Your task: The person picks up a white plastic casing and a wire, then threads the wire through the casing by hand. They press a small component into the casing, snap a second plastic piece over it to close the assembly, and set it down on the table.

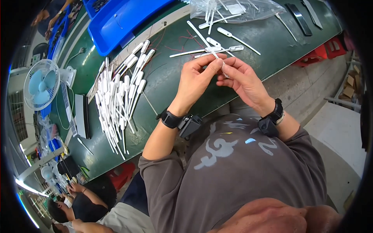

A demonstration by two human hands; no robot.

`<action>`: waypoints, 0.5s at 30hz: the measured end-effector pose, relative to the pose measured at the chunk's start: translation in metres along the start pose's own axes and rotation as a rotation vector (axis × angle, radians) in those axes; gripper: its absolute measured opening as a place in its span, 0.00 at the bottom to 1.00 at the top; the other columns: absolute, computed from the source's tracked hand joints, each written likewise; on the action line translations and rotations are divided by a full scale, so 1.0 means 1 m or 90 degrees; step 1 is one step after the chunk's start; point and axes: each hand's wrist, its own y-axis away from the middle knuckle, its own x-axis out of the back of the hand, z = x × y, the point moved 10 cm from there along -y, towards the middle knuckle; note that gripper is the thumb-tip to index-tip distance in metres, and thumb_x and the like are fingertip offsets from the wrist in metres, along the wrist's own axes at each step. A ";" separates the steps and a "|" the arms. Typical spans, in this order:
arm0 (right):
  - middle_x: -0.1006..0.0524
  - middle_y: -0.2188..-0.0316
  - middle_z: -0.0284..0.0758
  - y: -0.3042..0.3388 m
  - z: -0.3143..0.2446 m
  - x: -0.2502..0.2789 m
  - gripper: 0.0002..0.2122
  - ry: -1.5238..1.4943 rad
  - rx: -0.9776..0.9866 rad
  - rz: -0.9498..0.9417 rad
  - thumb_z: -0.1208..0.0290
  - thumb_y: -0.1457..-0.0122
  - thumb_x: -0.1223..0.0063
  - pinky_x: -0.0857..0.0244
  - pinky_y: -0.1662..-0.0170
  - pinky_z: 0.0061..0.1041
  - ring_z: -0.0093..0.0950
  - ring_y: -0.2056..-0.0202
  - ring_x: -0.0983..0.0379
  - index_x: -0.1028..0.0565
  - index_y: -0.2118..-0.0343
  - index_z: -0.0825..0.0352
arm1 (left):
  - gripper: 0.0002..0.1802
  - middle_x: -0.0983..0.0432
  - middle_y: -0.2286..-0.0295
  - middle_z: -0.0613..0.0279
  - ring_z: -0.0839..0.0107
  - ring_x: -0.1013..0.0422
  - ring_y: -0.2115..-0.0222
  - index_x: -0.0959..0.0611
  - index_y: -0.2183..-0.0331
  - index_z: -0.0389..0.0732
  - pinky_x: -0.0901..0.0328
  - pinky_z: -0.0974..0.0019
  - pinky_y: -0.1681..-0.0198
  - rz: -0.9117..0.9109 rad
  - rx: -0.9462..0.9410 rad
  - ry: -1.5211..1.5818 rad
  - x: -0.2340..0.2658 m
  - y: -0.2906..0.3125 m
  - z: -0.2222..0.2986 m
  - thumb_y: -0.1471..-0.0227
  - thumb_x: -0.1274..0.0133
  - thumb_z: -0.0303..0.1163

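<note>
My left hand (196, 79) and my right hand (243, 81) meet over the near edge of the dark green table (171, 77). Both pinch one slim white plastic stick (218, 58) between their fingertips; most of it is hidden by the fingers. Each wrist wears a black band with a small black box. Just beyond my hands lie a few loose white sticks (217, 48) with thin red wires. A large pile of the same white sticks (120, 93) lies to the left of my left forearm.
A blue plastic tray (124, 19) stands at the far left, a clear bag of white sticks (233, 9) at the far middle, dark flat strips (299, 17) at the far right. A small fan (40, 85) stands at the left. Other people sit at lower left.
</note>
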 end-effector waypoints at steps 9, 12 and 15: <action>0.22 0.58 0.32 -0.007 -0.054 0.033 0.13 0.478 0.204 0.041 0.67 0.32 0.50 0.29 0.54 0.22 0.20 0.62 0.25 0.27 0.49 0.69 | 0.17 0.21 0.71 0.63 0.77 0.26 0.72 0.18 0.57 0.33 0.32 0.73 0.65 -0.047 0.052 0.078 0.005 0.008 -0.007 0.34 0.54 0.37; 0.21 0.57 0.35 -0.014 -0.063 0.036 0.17 0.418 0.219 0.030 0.62 0.30 0.55 0.29 0.54 0.22 0.21 0.60 0.24 0.29 0.46 0.71 | 0.18 0.24 0.75 0.65 0.78 0.29 0.77 0.19 0.57 0.33 0.35 0.75 0.71 -0.101 0.133 0.151 -0.012 0.014 -0.014 0.33 0.55 0.38; 0.21 0.56 0.37 -0.020 -0.047 0.040 0.20 0.261 0.103 -0.018 0.59 0.29 0.59 0.29 0.54 0.22 0.21 0.60 0.24 0.30 0.45 0.71 | 0.19 0.26 0.77 0.67 0.80 0.33 0.81 0.19 0.57 0.33 0.38 0.76 0.76 -0.167 0.193 0.172 -0.024 0.017 -0.021 0.33 0.55 0.39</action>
